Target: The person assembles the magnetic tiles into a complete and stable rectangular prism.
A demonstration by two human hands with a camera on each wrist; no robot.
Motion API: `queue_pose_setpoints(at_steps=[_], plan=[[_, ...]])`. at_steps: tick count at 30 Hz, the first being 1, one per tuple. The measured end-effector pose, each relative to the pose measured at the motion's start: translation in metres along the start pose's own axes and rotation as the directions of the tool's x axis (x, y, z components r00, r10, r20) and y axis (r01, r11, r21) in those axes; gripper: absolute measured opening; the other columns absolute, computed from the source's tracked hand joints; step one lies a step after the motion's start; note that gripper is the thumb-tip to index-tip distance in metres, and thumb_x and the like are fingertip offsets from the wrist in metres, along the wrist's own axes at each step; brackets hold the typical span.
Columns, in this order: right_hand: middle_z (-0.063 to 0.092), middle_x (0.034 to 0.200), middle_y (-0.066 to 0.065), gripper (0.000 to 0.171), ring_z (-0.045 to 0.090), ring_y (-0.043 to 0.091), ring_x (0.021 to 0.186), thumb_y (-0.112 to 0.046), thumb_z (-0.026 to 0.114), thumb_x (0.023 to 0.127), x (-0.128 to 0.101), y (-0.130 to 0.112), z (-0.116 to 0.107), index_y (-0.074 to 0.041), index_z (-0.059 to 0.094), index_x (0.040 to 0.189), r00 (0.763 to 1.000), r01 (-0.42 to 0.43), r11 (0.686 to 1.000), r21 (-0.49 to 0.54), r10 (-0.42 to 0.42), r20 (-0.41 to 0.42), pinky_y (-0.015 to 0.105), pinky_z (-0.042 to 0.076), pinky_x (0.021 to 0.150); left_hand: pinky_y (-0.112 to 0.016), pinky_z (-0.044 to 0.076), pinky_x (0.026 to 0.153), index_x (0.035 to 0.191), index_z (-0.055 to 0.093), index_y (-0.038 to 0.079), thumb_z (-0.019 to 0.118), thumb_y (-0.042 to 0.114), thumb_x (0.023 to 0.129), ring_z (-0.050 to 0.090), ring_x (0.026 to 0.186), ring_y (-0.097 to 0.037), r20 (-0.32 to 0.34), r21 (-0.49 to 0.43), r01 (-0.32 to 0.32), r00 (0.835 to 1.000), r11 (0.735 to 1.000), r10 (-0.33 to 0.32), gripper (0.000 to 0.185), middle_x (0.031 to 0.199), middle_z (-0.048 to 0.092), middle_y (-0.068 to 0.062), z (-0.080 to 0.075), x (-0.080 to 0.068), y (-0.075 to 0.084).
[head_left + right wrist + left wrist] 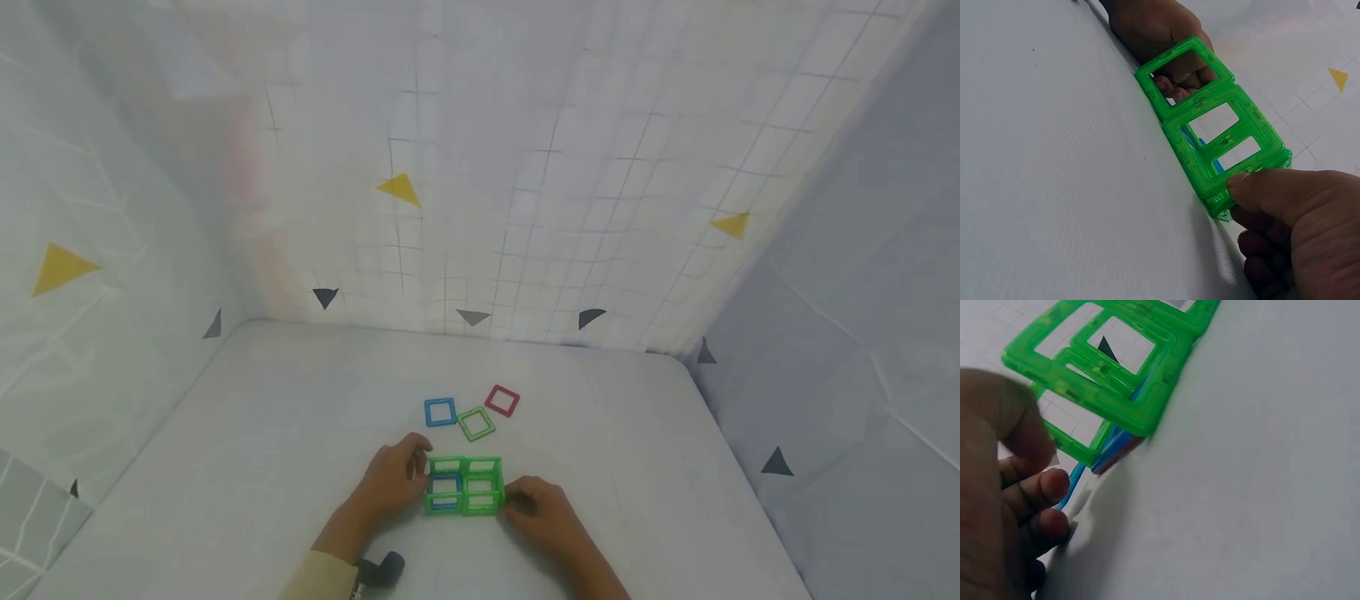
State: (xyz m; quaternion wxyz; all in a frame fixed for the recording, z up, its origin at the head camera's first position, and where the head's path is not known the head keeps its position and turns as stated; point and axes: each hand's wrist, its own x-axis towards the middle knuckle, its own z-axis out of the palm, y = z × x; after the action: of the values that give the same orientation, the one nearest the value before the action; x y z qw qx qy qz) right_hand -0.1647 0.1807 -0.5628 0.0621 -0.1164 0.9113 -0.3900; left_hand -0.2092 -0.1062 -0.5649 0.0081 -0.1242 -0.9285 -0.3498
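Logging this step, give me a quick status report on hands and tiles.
Left hand and right hand grip green tile block from both sides. Three loose square tiles lie beyond it, nothing between.

Two bare hands, no gloves or rings visible. Left hand: khaki/tan sleeve cuff at 7 o'clock of frame, with a small black cylindrical wrist camera unit strapped just beside the cuff. Right hand: bare forearm, no sleeve showing.

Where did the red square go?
In the head view the red square lies flat on the white table, beyond the green block, just right of the loose green square.
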Motion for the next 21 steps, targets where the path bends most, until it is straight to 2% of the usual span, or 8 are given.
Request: queue_pose_setpoints(at_steps=[3,5,8,10,13,17,21], plan=[[0.067,0.099,-0.020,0.017,0.062,0.008,0.101,-0.031,0.075,0.086,0.000,0.000,0.000,-0.031,0.070,0.102,1.000,-0.003,1.000,0.006,0.003,0.002,0.039,0.054,0.094,-0.026,0.044,0.064,0.114,0.059,0.021,0.064,0.013,0.083,0.050,0.071,-0.011,-0.011,-0.036,-0.003,1.000,0.999,0.003,0.033,0.078,0.056,0.013,-0.001,0.001,-0.001],[0.067,0.099,-0.020,0.016,0.062,0.008,0.101,-0.031,0.075,0.086,0.000,-0.001,0.000,-0.030,0.071,0.102,1.000,-0.004,1.000,0.016,0.004,0.006,0.039,0.054,0.093,-0.029,0.050,0.071,0.115,0.059,0.022,0.060,0.011,0.087,0.054,0.077,-0.011,-0.031,-0.045,0.013,0.999,0.999,-0.014,0.030,0.084,0.059,0.012,0.000,0.002,-0.002],[0.067,0.099,-0.019,0.016,0.062,0.008,0.100,-0.031,0.074,0.086,-0.002,-0.002,-0.001,-0.029,0.071,0.101,1.000,0.002,1.000,0.022,-0.003,0.009,0.039,0.055,0.093,-0.037,0.054,0.092,0.121,0.058,0.023,0.055,0.011,0.093,0.060,0.101,-0.012,-0.074,-0.063,0.056,0.995,0.996,-0.060,0.031,0.106,0.062,0.010,0.004,0.003,-0.005],[0.067,0.098,-0.020,0.016,0.062,0.007,0.100,-0.031,0.074,0.086,-0.002,-0.003,-0.002,-0.029,0.071,0.102,1.000,0.004,1.000,0.022,-0.004,0.012,0.038,0.054,0.093,-0.042,0.048,0.107,0.129,0.056,0.024,0.052,0.011,0.096,0.055,0.123,-0.014,-0.095,-0.037,0.061,0.993,0.997,-0.064,0.035,0.127,0.059,0.008,0.007,0.003,-0.008],[0.067,0.098,-0.020,0.016,0.062,0.007,0.100,-0.030,0.074,0.086,-0.003,-0.003,-0.002,-0.029,0.071,0.102,1.000,0.006,1.000,0.020,-0.006,0.014,0.038,0.054,0.094,-0.045,0.038,0.117,0.140,0.051,0.022,0.049,0.011,0.100,0.041,0.141,-0.020,-0.105,0.068,-0.019,0.994,0.998,0.026,0.042,0.148,0.049,0.005,0.012,0.006,-0.014],[0.067,0.098,-0.019,0.017,0.062,0.008,0.100,-0.030,0.075,0.086,-0.002,-0.001,-0.001,-0.030,0.071,0.102,1.000,0.017,1.000,0.005,-0.017,0.008,0.038,0.054,0.093,-0.049,0.040,0.113,0.147,0.049,0.020,0.047,0.016,0.104,0.041,0.140,-0.025,-0.085,0.209,-0.129,0.985,0.969,0.149,0.042,0.156,0.042,0.006,0.012,0.010,-0.014],[0.067,0.098,-0.019,0.017,0.062,0.008,0.100,-0.031,0.075,0.086,0.000,0.002,0.000,-0.031,0.070,0.102,1.000,0.019,1.000,-0.007,-0.019,0.003,0.040,0.054,0.094,-0.048,0.045,0.107,0.148,0.048,0.023,0.049,0.024,0.105,0.046,0.135,-0.026,-0.056,0.253,-0.140,0.986,0.957,0.159,0.044,0.157,0.040,0.009,0.010,0.011,-0.009]])
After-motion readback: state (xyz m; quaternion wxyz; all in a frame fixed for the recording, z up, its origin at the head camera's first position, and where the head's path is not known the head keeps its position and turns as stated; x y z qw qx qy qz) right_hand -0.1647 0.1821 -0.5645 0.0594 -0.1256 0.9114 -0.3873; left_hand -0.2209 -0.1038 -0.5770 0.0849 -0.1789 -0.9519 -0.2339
